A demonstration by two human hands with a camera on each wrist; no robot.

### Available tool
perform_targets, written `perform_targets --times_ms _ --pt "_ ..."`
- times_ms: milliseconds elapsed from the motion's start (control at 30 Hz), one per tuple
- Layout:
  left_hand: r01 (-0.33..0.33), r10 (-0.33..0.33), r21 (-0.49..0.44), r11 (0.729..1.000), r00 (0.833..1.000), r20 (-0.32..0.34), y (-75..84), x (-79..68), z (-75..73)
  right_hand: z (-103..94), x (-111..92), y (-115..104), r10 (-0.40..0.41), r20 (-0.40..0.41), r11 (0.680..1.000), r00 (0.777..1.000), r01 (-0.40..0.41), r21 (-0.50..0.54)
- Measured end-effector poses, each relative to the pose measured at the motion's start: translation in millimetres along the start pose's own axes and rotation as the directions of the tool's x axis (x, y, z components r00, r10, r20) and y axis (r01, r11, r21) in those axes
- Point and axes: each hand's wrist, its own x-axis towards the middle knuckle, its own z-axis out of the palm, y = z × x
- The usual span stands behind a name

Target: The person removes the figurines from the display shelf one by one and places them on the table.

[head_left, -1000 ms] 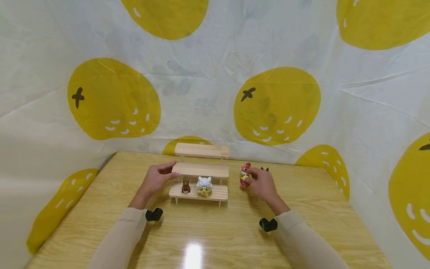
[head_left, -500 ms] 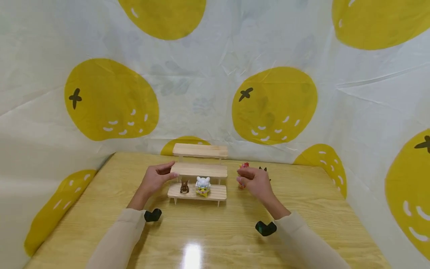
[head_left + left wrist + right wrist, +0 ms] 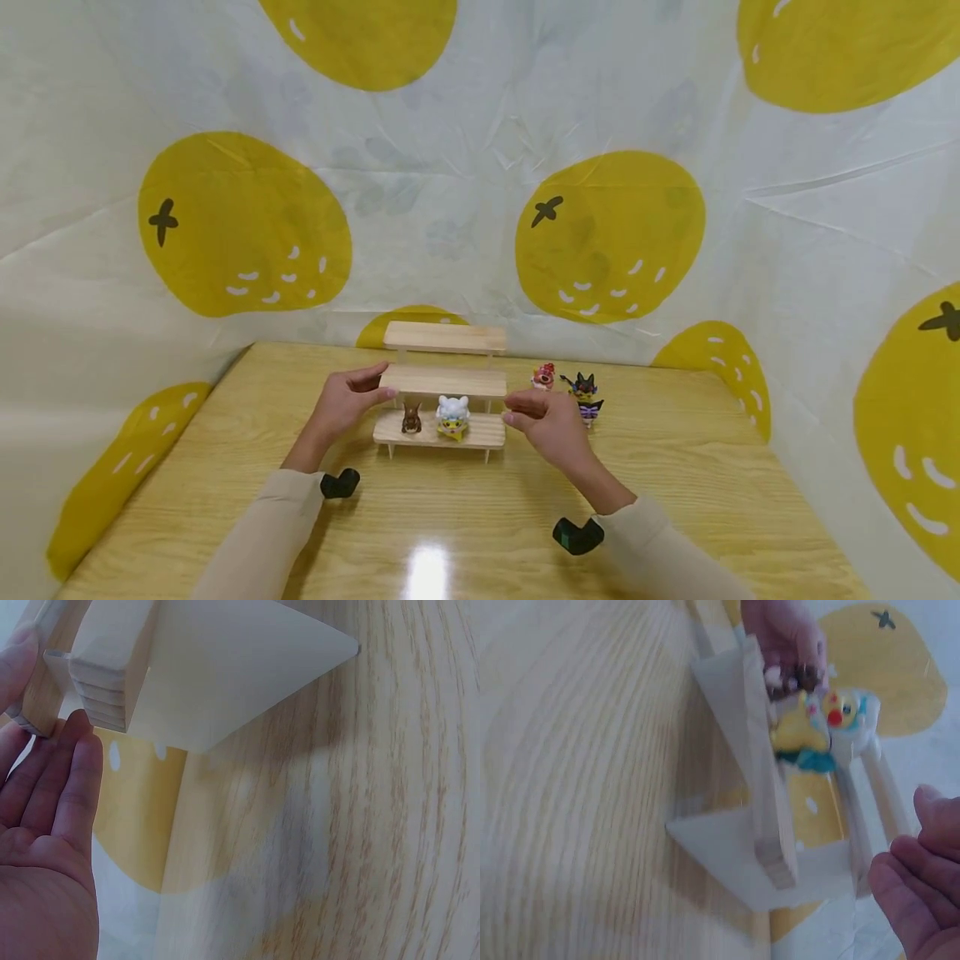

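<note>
A three-tier wooden display stand (image 3: 444,381) is on the table. Its lowest step holds a small brown figurine (image 3: 411,419) and, to the right, a yellow figurine in a white hood (image 3: 452,418). My left hand (image 3: 349,406) grips the left end of the middle step, thumb on one side and fingers on the other, as the left wrist view (image 3: 45,802) shows. My right hand (image 3: 550,425) is at the stand's right end with nothing in it, thumb and fingers apart; the right wrist view has its fingers (image 3: 911,896) close to a step's end, contact unclear.
Right of the stand, behind my right hand, are a red-topped figurine (image 3: 543,377), a dark-eared one (image 3: 582,387) and a purple-eared one (image 3: 589,413). A cloth with yellow fruit prints (image 3: 435,233) hangs behind the wooden table (image 3: 675,467).
My right hand has let go of the red-topped figurine and moved left and toward me, to the stand's right end. The figurines behind it have come into view. My left hand stays put.
</note>
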Motion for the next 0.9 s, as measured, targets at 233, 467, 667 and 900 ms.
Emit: perform_targets --times_ms 233,467,667,900 --pt "-0.002 0.002 0.004 1.0 1.0 -0.008 -1.0 -1.8 -2.4 16.5 -4.8 -1.6 -0.014 0.038 0.999 0.999 0.012 0.053" --pt "-0.018 0.018 0.009 1.0 1.0 -0.015 -3.3 -3.0 -1.3 36.9 -7.6 -2.5 0.014 0.108 0.992 0.994 -0.027 0.121" --pt "-0.009 0.009 0.007 1.0 1.0 -0.011 -3.0 -2.8 -1.5 54.1 -6.7 -9.6 0.034 0.089 0.983 0.995 -0.049 0.175" --pt "-0.016 0.017 0.018 1.0 1.0 -0.01 -1.0 -1.0 0.3 67.2 -0.8 -10.7 0.08 0.057 0.976 0.995 -0.09 0.197"
